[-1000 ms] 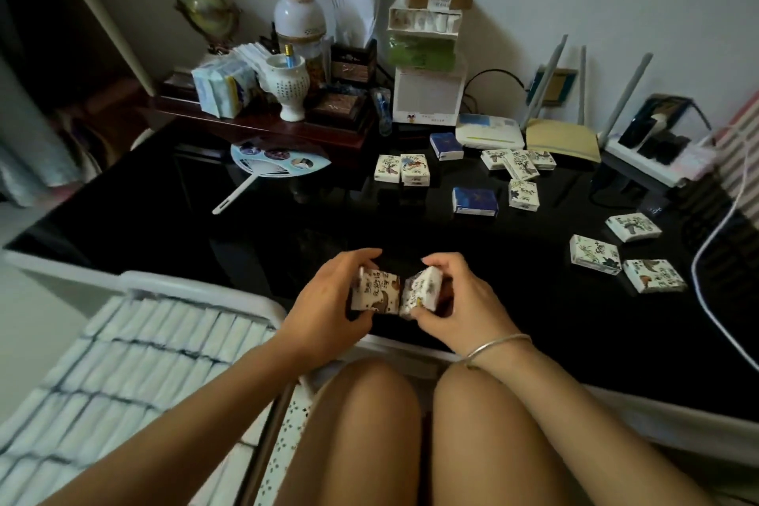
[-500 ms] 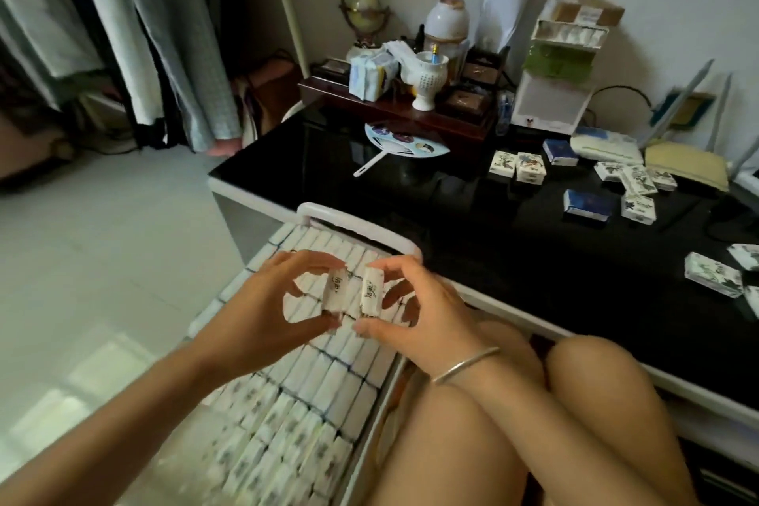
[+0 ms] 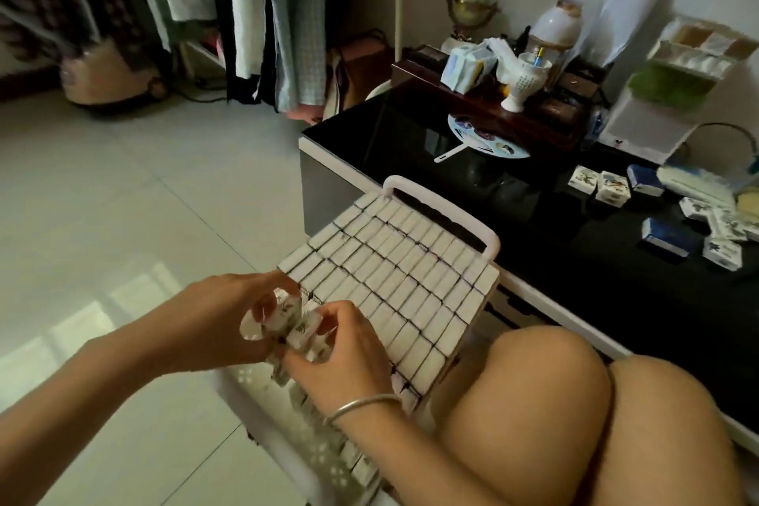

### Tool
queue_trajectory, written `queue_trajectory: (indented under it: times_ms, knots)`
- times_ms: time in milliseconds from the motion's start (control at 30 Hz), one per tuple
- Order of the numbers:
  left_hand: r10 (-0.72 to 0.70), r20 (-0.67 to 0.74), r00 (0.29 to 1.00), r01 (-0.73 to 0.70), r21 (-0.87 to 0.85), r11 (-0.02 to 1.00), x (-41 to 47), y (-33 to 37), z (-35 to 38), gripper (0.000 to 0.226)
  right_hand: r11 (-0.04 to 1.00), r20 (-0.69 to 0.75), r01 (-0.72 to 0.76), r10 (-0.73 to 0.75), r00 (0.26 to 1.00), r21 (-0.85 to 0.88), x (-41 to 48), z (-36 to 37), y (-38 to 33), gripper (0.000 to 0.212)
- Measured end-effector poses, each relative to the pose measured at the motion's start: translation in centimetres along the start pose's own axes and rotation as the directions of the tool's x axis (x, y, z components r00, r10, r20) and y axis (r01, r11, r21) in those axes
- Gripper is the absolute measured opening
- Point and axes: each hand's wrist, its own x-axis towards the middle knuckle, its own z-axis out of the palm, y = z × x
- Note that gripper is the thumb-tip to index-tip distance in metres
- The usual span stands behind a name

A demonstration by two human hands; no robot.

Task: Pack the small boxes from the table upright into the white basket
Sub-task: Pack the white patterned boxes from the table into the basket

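Holding small boxes (image 3: 289,311) over white basket (image 3: 441,205)
Left hand (image 3: 221,320), right hand (image 3: 347,362) fingers (image 3: 341,312) pinch them; light, crushable card, grip broad faces.

a home bedroom: hanging clothes (image 3: 263,12), cluttered black table (image 3: 616,279)

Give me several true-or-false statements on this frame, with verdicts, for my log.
1. Both the left hand and the right hand grip small boxes above the white basket. True.
2. The basket is nearly empty. False: packed boxes stand in rows across most of it.
3. Loose boxes lie on the black table. True.
4. A bracelet sits on the left wrist. False: the bracelet is on the right wrist.
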Motion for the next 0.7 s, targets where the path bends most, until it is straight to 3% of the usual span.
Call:
queue_trajectory:
  times_ms: [133, 267, 433, 600, 700]
  knots:
    - [-0.045, 0.101, 0.994, 0.055, -0.091, 0.994, 0.3, -0.2, 0.3, 0.056, 0.966, 0.006, 0.061, -0.061, 0.998, -0.25, 0.2, 1.5, 0.6, 0.06]
    - [-0.039, 0.158, 0.987, 0.06, -0.13, 0.99, 0.7, -0.3, 0.1, 0.057, 0.832, -0.096, 0.105, -0.186, 0.978, -0.545, 0.2, 3.4, 1.9, 0.062]
    - [-0.07, 0.208, 0.976, 0.09, -0.087, 0.992, 0.7, 0.2, -0.3, 0.058, 0.816, -0.264, 0.064, -0.258, 0.929, -0.575, -0.1, 4.5, 2.7, 0.05]
    - [-0.104, 0.257, 0.961, 0.131, -0.093, 0.987, 0.6, 0.5, -0.3, 0.056, 0.857, -0.249, 0.038, -0.191, 0.95, -0.514, -0.2, 4.9, 2.5, 0.046]
    - [-0.156, 0.25, 0.956, 0.149, 0.047, 0.988, 0.8, 0.6, 0.7, 0.055, 0.848, -0.238, 0.033, -0.186, 0.953, -0.529, -0.2, 4.9, 2.6, 0.044]
